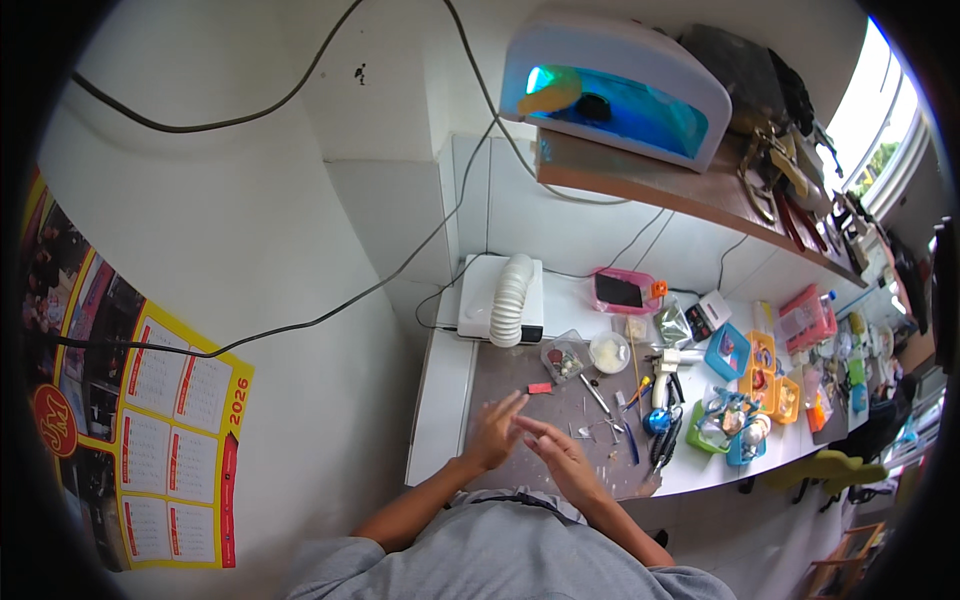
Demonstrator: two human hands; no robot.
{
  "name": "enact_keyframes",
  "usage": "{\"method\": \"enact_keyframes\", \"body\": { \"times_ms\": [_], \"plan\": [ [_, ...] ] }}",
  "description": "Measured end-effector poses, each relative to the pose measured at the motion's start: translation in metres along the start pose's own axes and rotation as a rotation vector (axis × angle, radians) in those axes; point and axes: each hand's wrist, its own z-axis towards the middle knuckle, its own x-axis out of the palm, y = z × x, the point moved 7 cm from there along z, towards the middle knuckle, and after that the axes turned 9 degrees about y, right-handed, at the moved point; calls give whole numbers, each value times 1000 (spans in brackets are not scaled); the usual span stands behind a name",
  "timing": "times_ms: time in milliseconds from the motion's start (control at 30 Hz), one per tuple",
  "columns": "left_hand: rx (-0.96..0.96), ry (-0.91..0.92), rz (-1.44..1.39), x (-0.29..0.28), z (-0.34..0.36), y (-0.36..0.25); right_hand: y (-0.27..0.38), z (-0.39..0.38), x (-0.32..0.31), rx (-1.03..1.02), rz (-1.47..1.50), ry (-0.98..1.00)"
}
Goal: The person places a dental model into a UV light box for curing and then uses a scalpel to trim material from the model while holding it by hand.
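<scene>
Red blk (540,388), wht tub (607,370) past hands (490,438)

Tee (520,555): plain med. grey, soft knit look, loose fit, w/ shallow folds & a few darker creases across front. L sleeve (335,562) short, same grey, ends nr elbow; R sleeve (695,582) also short & grey, partly out of view. L forearm (415,502) & R forearm (622,528) bare. L hand (490,437) & R hand (558,452) bare too, slim fingers. By tee's front edge: narrow dk band (520,497), strap or waistband, can't tell; pale grey-white cloth (562,509) alongside, detail too small.
</scene>
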Motion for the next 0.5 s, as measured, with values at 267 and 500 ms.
{"method": "enact_keyframes", "body": {
  "times_ms": [267, 500],
  "plan": [
    [-284, -95, 318, -19, -92, 68, -22, -22, -29, 163, -888, -230],
    [-594, -249, 312, -8, -144, 130, -128, -83, -85, 55, -903, -362]
  ]
}}
